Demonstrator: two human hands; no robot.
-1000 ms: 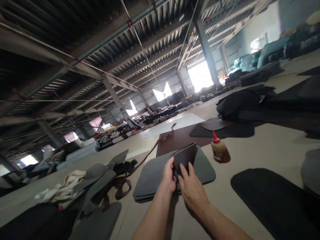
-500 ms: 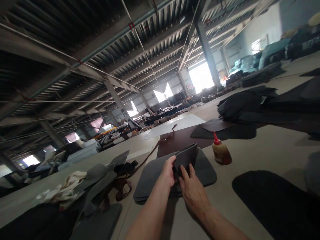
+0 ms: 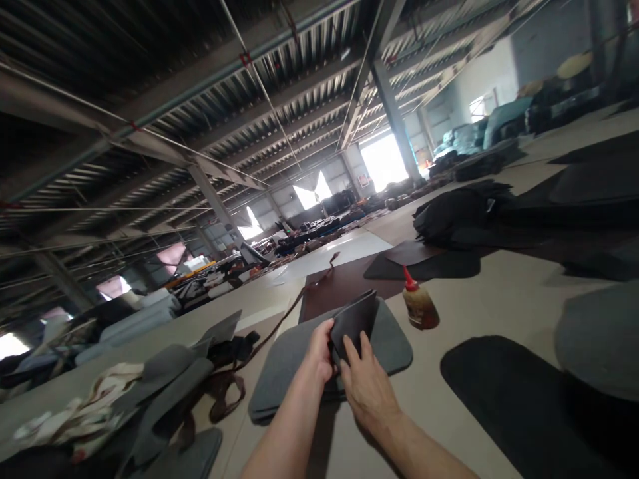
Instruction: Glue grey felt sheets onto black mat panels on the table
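Observation:
My left hand [image 3: 319, 349] is closed on the left edge of a dark, smooth, leather-like folded piece [image 3: 355, 318], which is tilted up. Across its lower face lie the spread fingers of my right hand [image 3: 369, 386]; the thumb is partly hidden. Beneath the hands rests a stack of grey rounded panels [image 3: 284, 366] on the table. A glue bottle [image 3: 421, 307] with a red nozzle stands right of the stack. Whether the folded piece touches the stack I cannot tell.
A black rounded panel [image 3: 499, 386] lies on the right of the pale table [image 3: 464, 299]. Grey and white scraps [image 3: 164, 379] are heaped at left, beside a brown strip [image 3: 279, 322]. Behind are a brown sheet [image 3: 334, 286] and a dark pile [image 3: 454, 213].
The whole view has shifted, so the table and hands appear farther left. My hands keep their places on the folded piece, whose face now shows more broadly.

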